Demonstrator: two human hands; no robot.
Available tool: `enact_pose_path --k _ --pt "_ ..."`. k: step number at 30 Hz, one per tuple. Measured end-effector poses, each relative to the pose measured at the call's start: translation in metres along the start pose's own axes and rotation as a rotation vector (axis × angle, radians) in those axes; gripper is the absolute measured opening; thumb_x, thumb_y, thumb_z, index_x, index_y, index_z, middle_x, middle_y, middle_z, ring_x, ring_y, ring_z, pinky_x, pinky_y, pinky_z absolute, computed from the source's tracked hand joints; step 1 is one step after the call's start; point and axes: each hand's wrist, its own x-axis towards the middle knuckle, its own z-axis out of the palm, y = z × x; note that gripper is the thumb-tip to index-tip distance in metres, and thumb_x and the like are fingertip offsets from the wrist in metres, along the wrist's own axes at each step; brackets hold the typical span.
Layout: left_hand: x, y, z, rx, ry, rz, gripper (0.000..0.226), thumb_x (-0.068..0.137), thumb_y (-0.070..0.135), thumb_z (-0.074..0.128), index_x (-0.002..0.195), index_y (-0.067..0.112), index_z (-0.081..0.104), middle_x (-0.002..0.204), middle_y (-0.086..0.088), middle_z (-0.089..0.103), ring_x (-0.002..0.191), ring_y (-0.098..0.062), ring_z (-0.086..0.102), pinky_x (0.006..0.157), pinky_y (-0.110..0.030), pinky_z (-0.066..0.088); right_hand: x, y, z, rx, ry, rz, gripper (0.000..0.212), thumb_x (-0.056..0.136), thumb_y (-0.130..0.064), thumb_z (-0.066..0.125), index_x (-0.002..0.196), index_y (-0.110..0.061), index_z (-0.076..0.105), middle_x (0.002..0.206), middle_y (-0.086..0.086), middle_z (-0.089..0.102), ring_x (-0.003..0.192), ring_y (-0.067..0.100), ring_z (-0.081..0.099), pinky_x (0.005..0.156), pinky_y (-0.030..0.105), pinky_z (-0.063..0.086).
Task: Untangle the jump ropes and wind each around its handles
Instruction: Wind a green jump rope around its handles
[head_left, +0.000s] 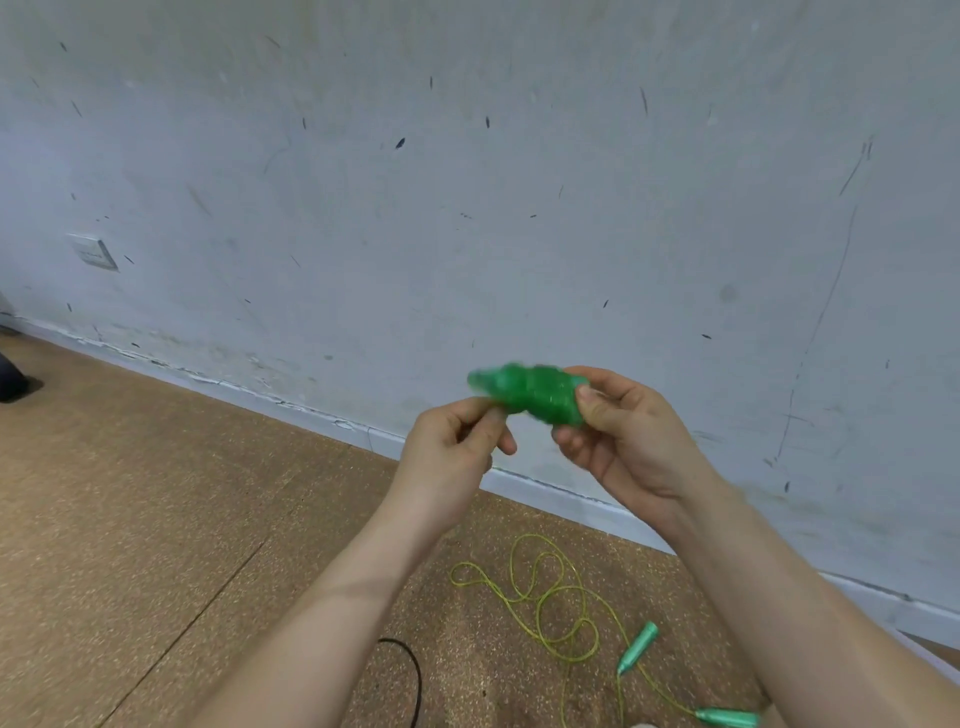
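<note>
Two hands (545, 436) around blurred, tightly wound green rope (530, 395)

Blurred green bundle (530, 395), yellow-green rope (550, 608), perhaps translucent

No readable text, label, brand or number shows on any surface in view.

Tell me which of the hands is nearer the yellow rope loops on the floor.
Hard to call; the left looks slightly nearer in the image. The left hand and right hand are both raised above the yellow rope, shut on the wound green rope.
</note>
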Motion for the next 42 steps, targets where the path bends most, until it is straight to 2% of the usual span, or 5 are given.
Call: enact_pose_path --k 9,13,22,28,42 --pt "-0.002 0.002 -0.005 -0.026 0.086 0.015 0.064 0.076 0.056 0.069 0.071 -0.007 0.063 0.060 -0.002 0.044 0.059 -0.012 0.038 0.060 -0.025 0.030 -0.006 0.006 0.007 -0.533 0.046 -0.159 0.011 0.096 0.000 0.052 0.105 -0.007 0.053 0.093 0.014 0.055 0.071 0.030 0.073 0.073 0.036 0.061" --pt "0.000 0.004 -0.016 0.069 0.070 0.020 0.025 0.079 0.041 0.073 0.072 0.017 0.077 0.059 -0.015 0.059 0.058 -0.014 0.046 0.059 -0.027 0.034 -0.010 0.000 0.000 -0.854 -0.095 -0.054 0.024 0.082 -0.001 0.070 0.097 -0.007 0.053 0.098 0.024 0.059 0.077 0.028 0.064 0.082 0.047 0.053" --pt "0.001 0.007 -0.030 0.298 -0.279 0.046 0.013 0.085 0.029 0.070 0.088 0.019 0.078 0.080 -0.001 0.075 0.076 -0.013 0.066 0.075 -0.035 0.051 -0.017 -0.001 0.015 -0.621 -0.295 0.182 0.030 0.095 -0.034 0.055 0.118 -0.015 0.061 0.096 0.012 0.074 0.082 0.028 0.073 0.069 0.027 0.057" --pt "0.000 0.008 -0.028 0.433 -0.255 0.085 0.007 0.085 0.023 0.070 0.085 0.026 0.076 0.066 0.017 0.069 0.064 0.010 0.061 0.061 -0.008 0.042 -0.016 0.005 0.019 -0.607 -0.274 0.163 0.037 0.087 -0.041 0.062 0.111 -0.013 0.066 0.096 0.014 0.074 0.080 0.030 0.072 0.063 0.025 0.055" --pt "0.010 0.006 -0.036 0.125 0.086 0.000 0.007 0.083 0.018 0.072 0.078 0.023 0.075 0.067 -0.004 0.071 0.057 -0.012 0.061 0.057 -0.023 0.052 -0.007 0.002 0.011 -0.075 -0.424 0.241 0.045 0.087 -0.024 0.055 0.126 -0.004 0.054 0.092 0.023 0.064 0.081 0.037 0.063 0.079 0.042 0.055"
